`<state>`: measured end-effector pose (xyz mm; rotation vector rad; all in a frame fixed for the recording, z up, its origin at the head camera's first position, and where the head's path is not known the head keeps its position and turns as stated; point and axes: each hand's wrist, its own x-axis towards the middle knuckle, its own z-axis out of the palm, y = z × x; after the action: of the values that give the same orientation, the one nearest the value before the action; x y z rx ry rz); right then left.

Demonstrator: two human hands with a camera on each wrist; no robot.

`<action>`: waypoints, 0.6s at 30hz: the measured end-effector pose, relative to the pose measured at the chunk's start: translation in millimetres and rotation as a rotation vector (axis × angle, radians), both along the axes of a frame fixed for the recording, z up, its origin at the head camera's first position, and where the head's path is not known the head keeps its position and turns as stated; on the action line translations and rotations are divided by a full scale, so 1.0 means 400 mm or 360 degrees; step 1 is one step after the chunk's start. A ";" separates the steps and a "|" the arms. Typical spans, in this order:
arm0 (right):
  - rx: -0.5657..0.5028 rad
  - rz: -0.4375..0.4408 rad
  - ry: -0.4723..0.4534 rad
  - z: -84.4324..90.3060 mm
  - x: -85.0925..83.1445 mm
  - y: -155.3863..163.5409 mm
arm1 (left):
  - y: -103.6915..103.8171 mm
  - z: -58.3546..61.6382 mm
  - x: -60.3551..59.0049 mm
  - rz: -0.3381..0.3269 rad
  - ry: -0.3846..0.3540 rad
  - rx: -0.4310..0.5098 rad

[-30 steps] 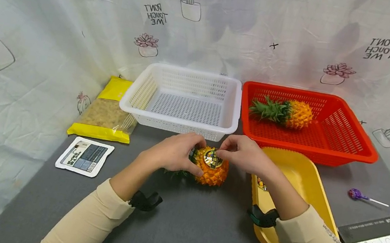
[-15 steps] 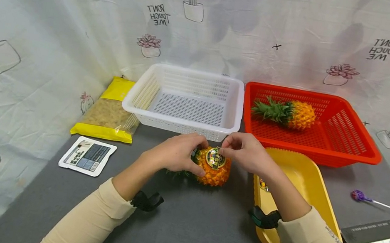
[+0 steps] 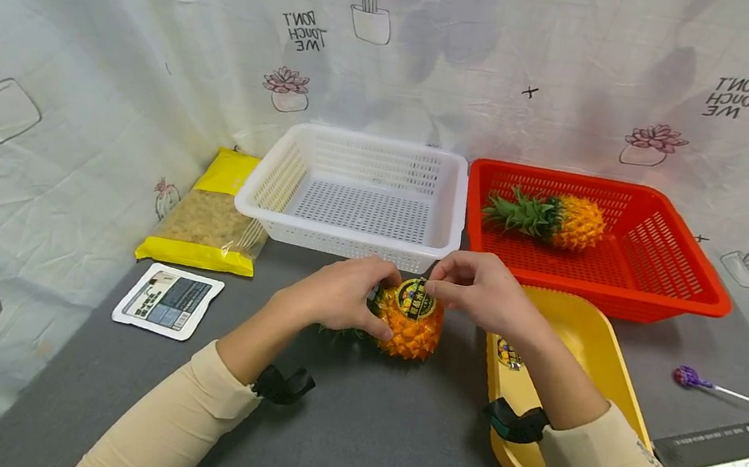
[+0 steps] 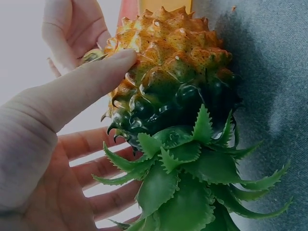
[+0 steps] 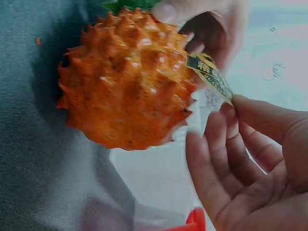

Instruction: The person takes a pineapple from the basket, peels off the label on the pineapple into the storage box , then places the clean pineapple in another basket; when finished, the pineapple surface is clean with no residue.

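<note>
**Peeling grip on a pineapple sticker**

Lying on the grey table point(image 3: 344, 439) just in front of the white basket point(image 3: 354, 194), the pineapple point(image 3: 413, 328) is steadied by the left hand point(image 3: 336, 292), whose fingers and thumb are curled round its leafy end. The round sticker point(image 3: 415, 299) on its top is pinched at the edge by the right hand point(image 3: 482, 292). A yellow tray point(image 3: 589, 354) is seen just beside, and a second pineapple point(image 3: 551, 218) is held in the red basket point(image 3: 689, 268).

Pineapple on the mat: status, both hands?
Left hand grips pineapple on its side. Right hand pinches its round label, one edge lifted off. Nothing in the way.
</note>
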<state>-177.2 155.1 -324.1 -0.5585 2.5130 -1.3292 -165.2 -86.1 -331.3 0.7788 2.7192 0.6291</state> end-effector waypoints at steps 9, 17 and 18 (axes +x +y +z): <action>-0.0182 0.0031 -0.0249 0.017 0.002 0.043 | 0.004 -0.002 -0.002 0.0000 0.0020 -0.0008; -0.0306 0.0052 -0.0362 0.027 0.007 0.085 | -0.002 -0.003 0.000 0.0005 0.0010 -0.0019; -0.0318 0.0047 -0.0359 0.028 0.007 0.091 | -0.003 -0.003 0.000 0.0003 0.0008 -0.0014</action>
<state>-174.3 191.5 -312.9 -0.4539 2.2005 -1.5487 -165.3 -87.2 -332.7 0.7774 2.7258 0.6160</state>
